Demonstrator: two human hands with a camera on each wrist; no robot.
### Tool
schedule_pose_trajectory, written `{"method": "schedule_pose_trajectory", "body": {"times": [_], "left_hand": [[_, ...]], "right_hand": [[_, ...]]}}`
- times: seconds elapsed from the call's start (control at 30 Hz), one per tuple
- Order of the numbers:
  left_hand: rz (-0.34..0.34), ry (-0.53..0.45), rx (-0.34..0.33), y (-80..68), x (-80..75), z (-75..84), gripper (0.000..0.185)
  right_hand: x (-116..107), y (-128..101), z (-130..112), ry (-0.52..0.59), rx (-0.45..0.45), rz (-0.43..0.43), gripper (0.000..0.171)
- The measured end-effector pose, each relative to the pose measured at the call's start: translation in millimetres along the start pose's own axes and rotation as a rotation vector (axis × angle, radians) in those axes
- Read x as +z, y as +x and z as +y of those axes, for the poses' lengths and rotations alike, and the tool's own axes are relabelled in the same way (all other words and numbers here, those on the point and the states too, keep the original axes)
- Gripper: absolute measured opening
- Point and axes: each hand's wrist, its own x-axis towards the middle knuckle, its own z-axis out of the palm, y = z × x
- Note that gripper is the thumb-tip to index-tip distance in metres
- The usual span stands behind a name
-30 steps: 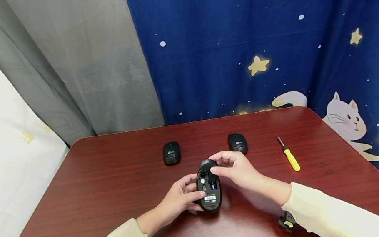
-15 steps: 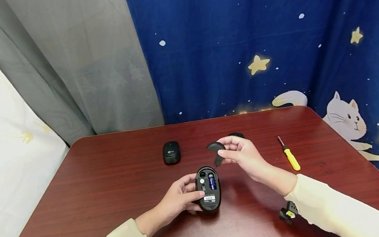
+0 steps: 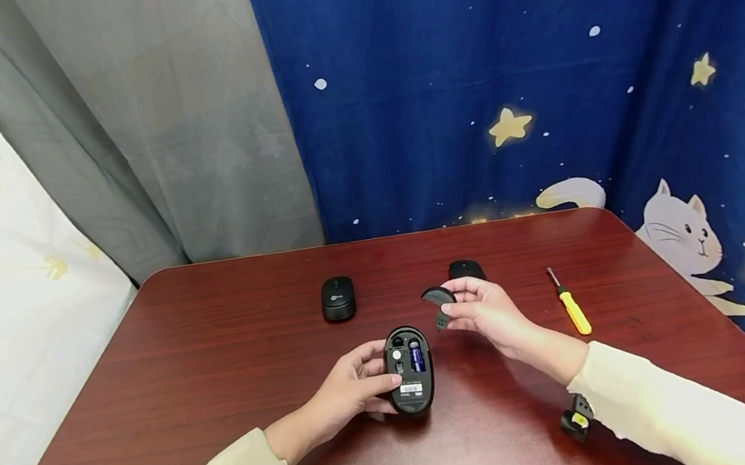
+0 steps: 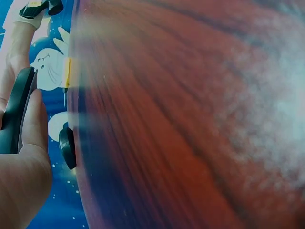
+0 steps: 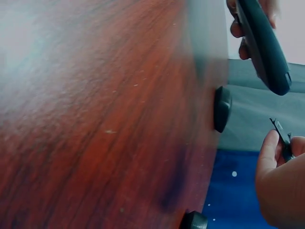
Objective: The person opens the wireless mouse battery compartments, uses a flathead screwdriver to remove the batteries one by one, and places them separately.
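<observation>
My left hand (image 3: 355, 389) grips a black computer mouse (image 3: 413, 400) by its left side, underside turned up. In its uncovered battery bay lies a blue battery (image 3: 416, 357); a white label is on the underside. To the upper right, my right hand (image 3: 487, 312) pinches a black battery cover (image 3: 438, 296) between thumb and fingers, apart from the mouse. The cover has a rounded end and a narrow tab pointing down. In the right wrist view the cover (image 5: 282, 136) appears edge-on, below the held mouse (image 5: 264, 47).
Two more black mice stand on the reddish-brown table (image 3: 226, 333): one at the back middle (image 3: 338, 298), another mouse (image 3: 466, 270) partly behind my right hand. A screwdriver with a yellow handle (image 3: 574, 313) lies on the right. Curtains (image 3: 408, 93) hang behind the table's far edge.
My right hand has lifted the battery cover off the mouse and moved it up and to the right, uncovering the battery. My left hand with the mouse has stayed nearly still.
</observation>
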Motion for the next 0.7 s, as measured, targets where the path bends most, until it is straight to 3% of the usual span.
{"method": "schedule_pose_trajectory", "body": {"times": [0.4,0.7], "left_hand": [[0.0,-0.004,-0.006,-0.2,-0.3,-0.2,0.057],[-0.001,0.001,-0.017,0.5,-1.5,-4.2,0.057]], "right_hand": [[-2.5,4.2,20.0,-0.124,0.089,-0.014,0.037],[4.4,6.7,32.8,-0.218,0.086,-0.027,0.033]]}}
